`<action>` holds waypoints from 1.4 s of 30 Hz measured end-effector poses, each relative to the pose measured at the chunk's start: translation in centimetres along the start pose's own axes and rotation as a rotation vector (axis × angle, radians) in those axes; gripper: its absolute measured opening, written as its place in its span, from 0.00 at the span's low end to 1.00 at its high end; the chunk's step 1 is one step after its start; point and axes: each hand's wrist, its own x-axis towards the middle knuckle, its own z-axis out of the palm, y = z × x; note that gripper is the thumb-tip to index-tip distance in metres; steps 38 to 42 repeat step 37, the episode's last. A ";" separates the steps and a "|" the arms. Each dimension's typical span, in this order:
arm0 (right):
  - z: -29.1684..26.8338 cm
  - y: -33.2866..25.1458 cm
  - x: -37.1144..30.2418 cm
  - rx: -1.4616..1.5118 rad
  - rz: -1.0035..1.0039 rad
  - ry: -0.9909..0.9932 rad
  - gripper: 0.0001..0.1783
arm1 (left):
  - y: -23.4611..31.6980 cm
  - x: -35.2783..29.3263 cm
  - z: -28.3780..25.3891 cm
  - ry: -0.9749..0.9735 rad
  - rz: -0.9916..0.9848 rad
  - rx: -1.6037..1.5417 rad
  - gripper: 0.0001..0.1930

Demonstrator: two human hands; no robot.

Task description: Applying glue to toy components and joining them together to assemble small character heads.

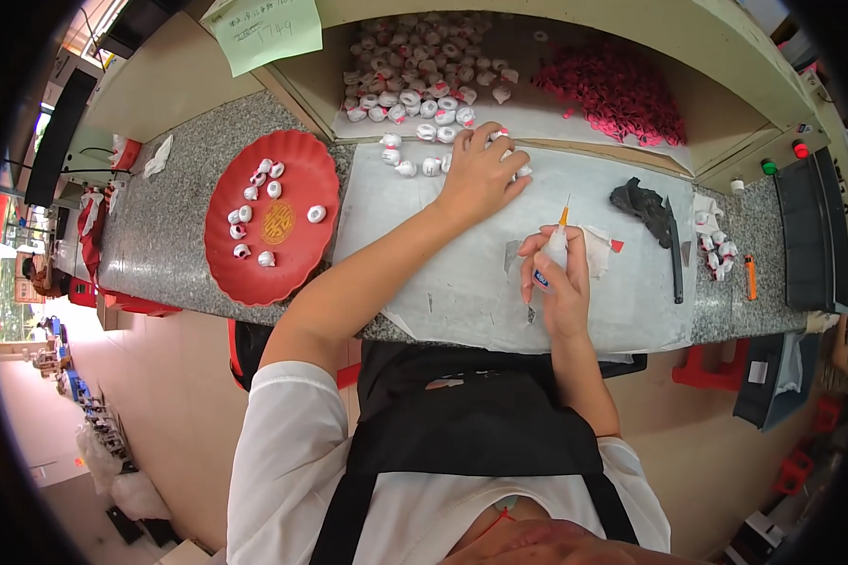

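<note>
My left hand (483, 179) reaches over a loose row of small round white pieces (431, 167) at the far edge of the white paper sheet (424, 254). Its fingers are spread and bent down among them; what lies under the fingertips is partly hidden. Dark oval marks and pinkish-red bits show on several pieces. In my right hand (567, 297) is a small white glue bottle (555, 249), held upright over the sheet, its yellow nozzle and thin needle tip pointing up and away from me. A pale scrap with a red corner (617, 246) lies beside that hand.
On the left stands a red scalloped plate (295, 169) with several white pieces. The shelf behind holds a heap of white pieces (419, 66) and a pile of pink parts (612, 89). Rightward lie a crumpled black bag (639, 201), a dark slim tool (676, 264) and an orange-handled cutter (751, 277).
</note>
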 end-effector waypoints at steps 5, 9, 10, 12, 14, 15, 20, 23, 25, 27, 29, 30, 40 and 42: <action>-0.3 -1.2 0.4 -0.017 -0.054 0.023 0.15 | 1.1 0.5 -1.7 -0.044 -0.010 0.149 0.14; 0.1 -0.8 0.3 0.022 -0.048 0.014 0.15 | 1.0 -0.3 -2.9 -0.028 -0.056 0.116 0.15; 0.3 -0.6 0.1 0.035 -0.062 0.017 0.16 | 0.9 -0.6 -3.3 -0.007 -0.044 0.028 0.15; 0.6 -0.6 -0.5 0.071 -0.068 0.005 0.16 | 1.1 -1.2 -4.5 0.016 -0.037 -0.060 0.15; 0.4 -0.5 -0.2 0.112 -0.071 -0.007 0.16 | 1.6 -0.9 -6.6 -0.164 -0.448 -0.582 0.14; 0.4 -0.6 0.0 0.078 -0.069 -0.004 0.16 | 1.4 -1.1 -7.2 -0.163 -0.453 -0.582 0.14; 1.0 -0.6 -0.4 -0.032 -0.013 0.021 0.24 | 2.4 -4.1 -9.4 -0.078 -0.812 -1.408 0.16; 1.0 -0.8 0.0 -0.061 -0.125 0.072 0.25 | 3.2 -5.0 -8.1 0.034 -0.836 -1.717 0.17; 1.0 -1.4 0.5 -0.132 -0.143 0.062 0.25 | 3.3 -5.4 -7.3 0.072 -0.860 -1.737 0.16; 0.8 -1.7 0.4 -0.208 -0.170 0.047 0.24 | 3.2 -5.8 -6.8 0.155 -0.854 -1.784 0.13; 0.6 -2.1 0.3 -0.253 -0.190 0.080 0.22 | 2.9 -5.8 -6.4 0.166 -0.837 -1.824 0.12; 0.7 -2.3 0.4 -0.127 -0.228 0.116 0.18 | 2.9 -5.8 -6.3 0.181 -0.814 -1.862 0.11; 1.1 -3.1 1.1 0.050 -0.404 0.236 0.19 | 3.3 -5.3 -6.7 0.224 -0.778 -1.815 0.18; 1.1 -3.1 1.1 0.050 -0.404 0.236 0.19 | 3.3 -5.3 -6.7 0.224 -0.778 -1.815 0.18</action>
